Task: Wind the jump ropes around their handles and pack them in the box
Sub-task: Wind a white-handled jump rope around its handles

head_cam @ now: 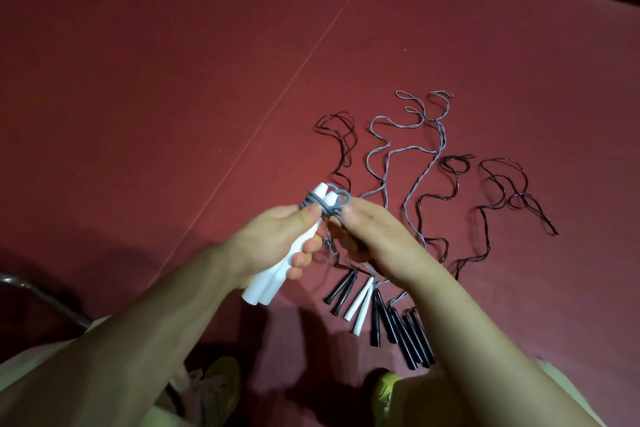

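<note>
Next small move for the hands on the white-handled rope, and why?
Probably tuck the loose grey loop under the wraps. The left hand grips the white handles, cord is already wound near their top, and the right hand pinches that loop. No box is in view.

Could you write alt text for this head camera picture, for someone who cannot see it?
Two hands wind a grey cord around a pair of white plastic handles, left hand gripping, right hand pinching. Unwound black and white-handled ropes lie on the dark red floor.

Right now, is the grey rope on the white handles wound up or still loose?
Mostly wound up: the grey rope sits coiled round the top of the white handles, held by the left hand, while the right hand pinches its end.
</note>
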`<state>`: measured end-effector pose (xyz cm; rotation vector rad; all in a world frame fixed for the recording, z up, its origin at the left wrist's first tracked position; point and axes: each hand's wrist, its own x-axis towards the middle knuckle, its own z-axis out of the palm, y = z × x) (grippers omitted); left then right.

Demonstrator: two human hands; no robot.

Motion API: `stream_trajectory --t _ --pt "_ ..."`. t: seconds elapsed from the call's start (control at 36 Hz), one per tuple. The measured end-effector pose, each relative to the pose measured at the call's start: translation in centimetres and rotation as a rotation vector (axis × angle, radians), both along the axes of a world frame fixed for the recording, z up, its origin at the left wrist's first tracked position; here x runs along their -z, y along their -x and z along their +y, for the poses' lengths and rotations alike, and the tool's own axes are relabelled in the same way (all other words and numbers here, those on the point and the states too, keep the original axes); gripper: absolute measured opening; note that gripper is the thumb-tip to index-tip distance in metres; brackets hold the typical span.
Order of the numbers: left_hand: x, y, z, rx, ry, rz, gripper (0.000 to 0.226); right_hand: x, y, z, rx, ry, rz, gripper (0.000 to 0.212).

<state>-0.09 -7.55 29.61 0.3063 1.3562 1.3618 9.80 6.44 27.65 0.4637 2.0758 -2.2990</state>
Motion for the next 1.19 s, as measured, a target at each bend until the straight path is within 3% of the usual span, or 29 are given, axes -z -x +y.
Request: stream_trajectory --t 0.17,0.25,0.33,0.44,0.56,0.64,0.78,0.83,0.97,1.08,1.19 --pt "0.3 0.2 0.1 0.011 0.099 0.057 0.032 0.6 0.0 -0.1 0.069 -0.306 -0.015 0.026" --pt "0.3 0.4 0.0 0.046 0.119 0.068 0.034 0.7 0.0 -0.1 0.093 -0.333 -0.032 0.04" --pt "0.4 0.5 -0.1 0.087 0.124 0.078 0.04 0.9 -0.1 0.0 0.119 -0.305 -0.038 0.057" --pt "0.9 0.6 -0.5 0.163 0.187 0.085 0.055 0.6 -0.2 0.5 0.213 -0.214 -0.024 0.028" --pt "1.2 0.6 -0.2 0.151 0.182 0.054 0.053 0.5 -0.2 0.8 0.273 -0.062 -0.07 0.048" --pt "1.6 0.5 0.2 0.112 0.278 0.25 0.036 1.1 0.1 0.3 0.25 -0.027 -0.185 0.03" --pt "2.8 0.8 0.2 0.145 0.481 0.753 0.044 2.6 0.3 -1.0 0.194 -0.237 -0.356 0.046" --pt "2.6 0.8 0.1 0.189 0.56 0.894 0.044 2.4 0.5 -1.4 0.18 -0.215 -0.388 0.051" --pt "2.3 0.6 -0.1 0.346 0.683 1.116 0.04 2.2 0.8 -1.8 0.18 -0.139 -0.397 0.066" --pt "1.8 0.2 -0.1 0.395 0.715 1.321 0.045 2.3 0.7 -1.7 0.273 -0.135 -0.386 0.058" --pt "1.8 0.4 -0.1 0.381 0.638 1.212 0.041 1.4 0.7 -1.7 0.303 -0.087 -0.336 0.048"
